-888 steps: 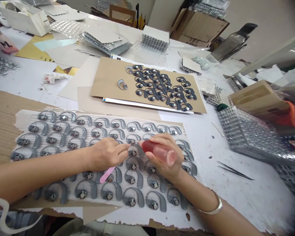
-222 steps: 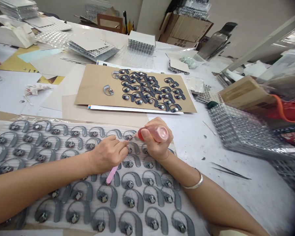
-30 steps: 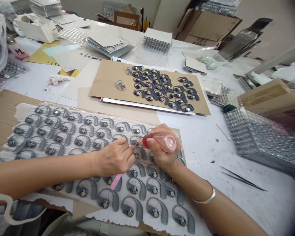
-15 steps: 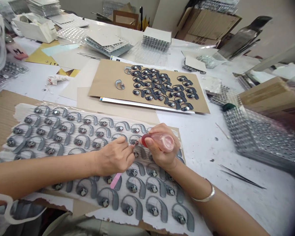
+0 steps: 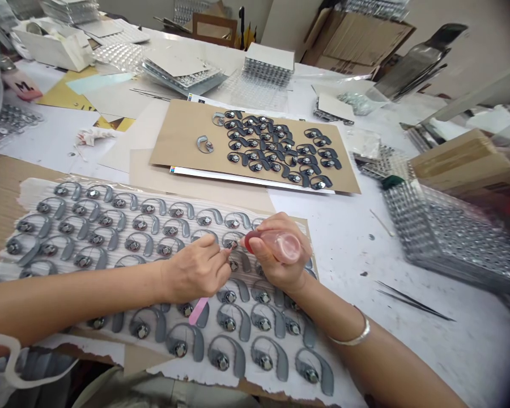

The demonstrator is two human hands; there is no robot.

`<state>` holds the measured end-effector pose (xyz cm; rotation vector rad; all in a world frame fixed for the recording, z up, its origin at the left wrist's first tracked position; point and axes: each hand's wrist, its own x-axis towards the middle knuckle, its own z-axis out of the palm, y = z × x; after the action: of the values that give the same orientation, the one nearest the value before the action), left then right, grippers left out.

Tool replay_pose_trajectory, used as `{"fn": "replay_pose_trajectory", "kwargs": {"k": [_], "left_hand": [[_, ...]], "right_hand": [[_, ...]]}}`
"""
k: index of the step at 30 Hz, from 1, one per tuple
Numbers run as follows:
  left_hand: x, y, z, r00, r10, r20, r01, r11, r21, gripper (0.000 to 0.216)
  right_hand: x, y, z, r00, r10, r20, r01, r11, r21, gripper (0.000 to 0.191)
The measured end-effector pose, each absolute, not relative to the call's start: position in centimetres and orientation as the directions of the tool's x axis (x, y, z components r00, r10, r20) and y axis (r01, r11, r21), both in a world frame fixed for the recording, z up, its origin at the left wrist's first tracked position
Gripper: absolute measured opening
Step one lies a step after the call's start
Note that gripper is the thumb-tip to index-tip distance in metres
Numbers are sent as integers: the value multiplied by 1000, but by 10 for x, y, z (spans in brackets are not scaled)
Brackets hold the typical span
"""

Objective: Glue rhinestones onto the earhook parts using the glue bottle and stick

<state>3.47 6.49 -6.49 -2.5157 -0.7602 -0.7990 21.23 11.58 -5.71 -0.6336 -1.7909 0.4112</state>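
Left hand point(image 5: 195, 272) pinched shut on a thin stick point(image 5: 198, 310). The pink end pokes out below the palm and the working tip is at the fingertips, pen-style, which looks like a grip for fine control. The tip meets one grey hook point(image 5: 230, 244) in the upper rows of the sheet point(image 5: 29, 190); the contact itself is too small to make out. Right hand point(image 5: 280, 266) is curled closed round a small pink bottle point(image 5: 283, 246). The bottle lies on its side with its red nozzle pointing left, just beside the stick tip, so the two tools converge on the same hook. Both wrists rest low over the lower rows, probably for steadiness. The grey hooks point(image 5: 147, 242) lie flat in even rows on the sheet, metal discs facing up and none overlapping, so each can be got at singly. Beyond the sheet, a brown card point(image 5: 182, 136) carries a tighter cluster of dark hooks point(image 5: 276, 150), with one pale hook point(image 5: 204, 144) set apart at its left; this batch appears to be kept separate from the grey one. Tweezers point(image 5: 412, 306) lie on the white table point(image 5: 357, 238), well to the right of the hands and untouched. Trays point(image 5: 442, 232) of small metal parts are stacked at the right edge. There is a bangle point(image 5: 352, 338) on the right wrist.
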Motion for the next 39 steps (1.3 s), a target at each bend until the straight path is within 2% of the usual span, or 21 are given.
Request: {"fn": "replay_pose_trajectory", "kwargs": {"k": [15, 22, 39], "left_hand": [[33, 64, -64, 705, 385, 595, 592, -782, -195, 25], [32, 64, -67, 707, 402, 581, 586, -794, -164, 23], [32, 65, -65, 697, 404, 592, 593, -790, -159, 27]], "right_hand": [[215, 117, -62, -214, 550, 808, 208, 833, -512, 11], [217, 116, -61, -119, 567, 815, 224, 815, -534, 12], [216, 117, -64, -169, 600, 782, 221, 796, -563, 13]]}}
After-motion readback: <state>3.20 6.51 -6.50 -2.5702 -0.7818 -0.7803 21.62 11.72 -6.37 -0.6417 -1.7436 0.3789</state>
